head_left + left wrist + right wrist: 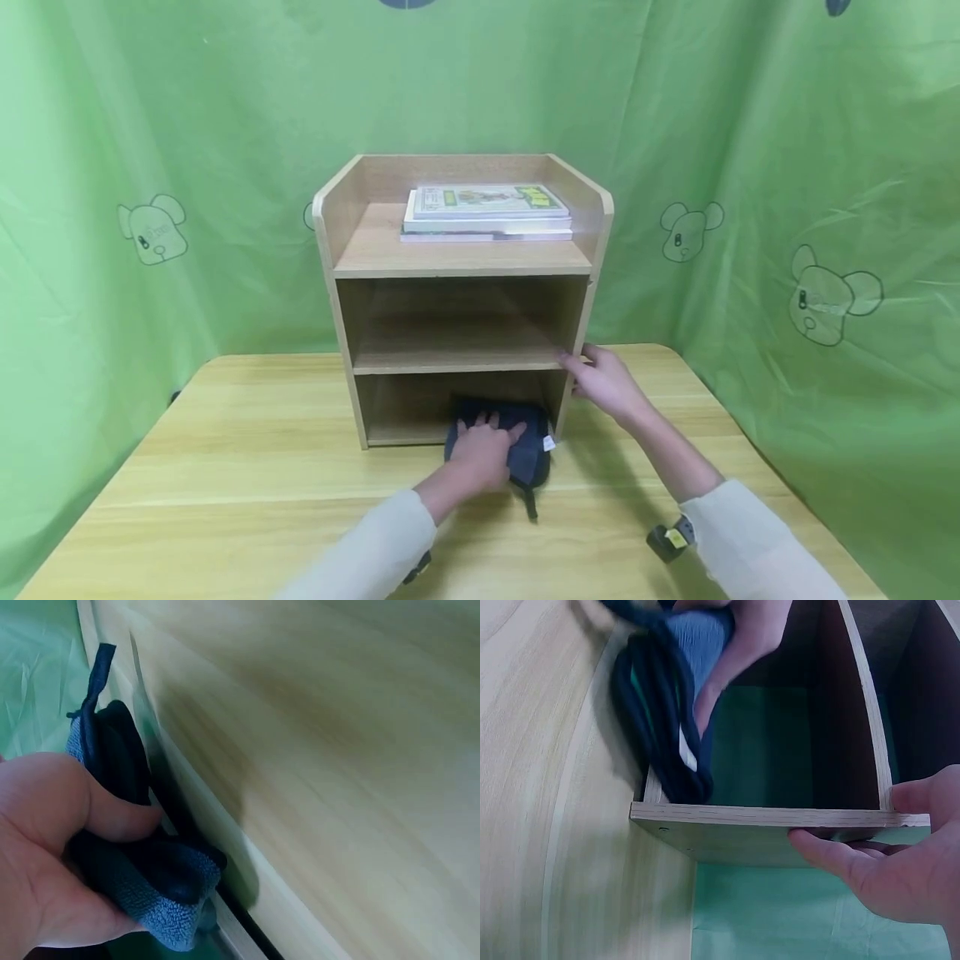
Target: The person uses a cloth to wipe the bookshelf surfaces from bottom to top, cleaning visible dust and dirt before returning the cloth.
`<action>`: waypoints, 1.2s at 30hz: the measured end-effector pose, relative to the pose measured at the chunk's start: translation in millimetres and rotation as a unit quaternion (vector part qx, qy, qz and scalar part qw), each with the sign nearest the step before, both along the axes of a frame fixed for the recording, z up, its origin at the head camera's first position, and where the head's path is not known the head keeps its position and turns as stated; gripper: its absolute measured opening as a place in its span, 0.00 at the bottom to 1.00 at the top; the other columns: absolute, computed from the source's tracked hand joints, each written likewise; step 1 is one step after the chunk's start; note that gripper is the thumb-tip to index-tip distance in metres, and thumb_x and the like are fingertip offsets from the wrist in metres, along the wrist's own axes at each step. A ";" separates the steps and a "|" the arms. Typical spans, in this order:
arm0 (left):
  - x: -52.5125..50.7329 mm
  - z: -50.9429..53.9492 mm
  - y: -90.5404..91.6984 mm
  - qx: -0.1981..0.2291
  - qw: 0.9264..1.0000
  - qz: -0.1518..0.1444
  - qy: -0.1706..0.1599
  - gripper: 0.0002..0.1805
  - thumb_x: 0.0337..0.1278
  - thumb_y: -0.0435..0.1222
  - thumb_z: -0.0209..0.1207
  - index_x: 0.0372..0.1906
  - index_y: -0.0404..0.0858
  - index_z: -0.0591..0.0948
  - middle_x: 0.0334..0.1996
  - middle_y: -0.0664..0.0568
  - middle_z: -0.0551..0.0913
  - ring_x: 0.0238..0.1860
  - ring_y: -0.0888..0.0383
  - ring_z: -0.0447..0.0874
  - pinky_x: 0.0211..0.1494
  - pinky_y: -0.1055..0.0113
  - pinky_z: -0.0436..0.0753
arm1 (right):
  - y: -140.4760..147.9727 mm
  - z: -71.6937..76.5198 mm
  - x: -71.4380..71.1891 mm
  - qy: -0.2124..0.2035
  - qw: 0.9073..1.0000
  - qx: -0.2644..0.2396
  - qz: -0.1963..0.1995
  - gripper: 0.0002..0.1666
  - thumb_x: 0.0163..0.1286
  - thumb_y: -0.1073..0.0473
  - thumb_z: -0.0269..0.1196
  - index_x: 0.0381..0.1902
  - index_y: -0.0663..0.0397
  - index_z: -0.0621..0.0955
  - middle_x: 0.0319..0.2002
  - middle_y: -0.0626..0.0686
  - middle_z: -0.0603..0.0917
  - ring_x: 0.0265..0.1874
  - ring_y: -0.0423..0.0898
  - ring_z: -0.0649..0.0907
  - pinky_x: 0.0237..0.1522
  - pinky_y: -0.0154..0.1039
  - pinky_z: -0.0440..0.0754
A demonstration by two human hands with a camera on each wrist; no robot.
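My left hand (483, 454) grips a folded dark blue towel (531, 458) at the lowest opening of a small wooden shelf (472, 273). In the left wrist view the towel (176, 915) shows blue-grey terry, dark edging and a hanging loop, and the thumb bends over it. Part of the towel lies inside the compartment; the rest sticks out over the front edge, as the right wrist view also shows. My right hand (606, 385) holds the shelf's right side panel (780, 816), thumb at the front by the middle board, fingers on the outer face.
A stack of books (487, 215) lies on the shelf's top level. The shelf stands on a light wooden table (247, 467). Green curtains (225, 100) with mouse-head drawings hang behind and on both sides.
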State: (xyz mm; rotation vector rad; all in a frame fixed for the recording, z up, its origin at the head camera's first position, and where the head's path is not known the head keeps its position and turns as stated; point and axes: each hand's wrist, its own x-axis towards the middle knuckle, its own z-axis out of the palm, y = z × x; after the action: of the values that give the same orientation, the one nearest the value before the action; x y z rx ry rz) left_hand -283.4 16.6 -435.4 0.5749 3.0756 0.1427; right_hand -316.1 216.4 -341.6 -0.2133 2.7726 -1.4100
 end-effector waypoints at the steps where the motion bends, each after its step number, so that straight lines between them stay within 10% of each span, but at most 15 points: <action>1: 1.0 0.1 -5.9 0.003 1.000 -0.005 0.000 0.45 0.47 0.38 0.71 0.74 0.61 0.69 0.72 0.39 0.71 0.73 0.40 0.68 0.71 0.37 0.69 | -0.5 0.1 0.2 -0.001 1.000 0.001 0.001 0.41 0.79 0.43 0.50 0.75 0.70 0.61 0.66 0.74 0.73 0.53 0.65 0.85 0.62 0.58 0.79; 20: 4.5 0.4 -127.7 0.082 0.996 0.015 0.010 0.43 0.42 0.24 0.60 0.71 0.47 0.74 0.67 0.29 0.73 0.67 0.30 0.71 0.63 0.33 0.74 | -0.9 0.8 3.3 -0.001 1.000 0.000 0.013 0.43 0.80 0.42 0.50 0.76 0.70 0.59 0.70 0.72 0.70 0.55 0.67 0.84 0.66 0.61 0.74; 36: 7.0 -0.1 -32.6 0.120 0.991 0.045 -0.024 0.48 0.42 0.32 0.64 0.77 0.45 0.65 0.73 0.25 0.62 0.74 0.27 0.59 0.73 0.27 0.56 | -0.6 0.5 2.9 -0.003 1.000 0.007 0.007 0.42 0.80 0.41 0.49 0.76 0.69 0.60 0.70 0.72 0.69 0.55 0.68 0.84 0.67 0.62 0.73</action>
State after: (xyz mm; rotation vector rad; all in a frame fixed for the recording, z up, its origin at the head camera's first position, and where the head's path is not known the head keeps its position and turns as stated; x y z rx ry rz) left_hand -276.4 -16.0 -435.5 0.4289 3.0586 0.5243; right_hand -313.2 215.7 -341.1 -0.2271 2.7688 -1.3860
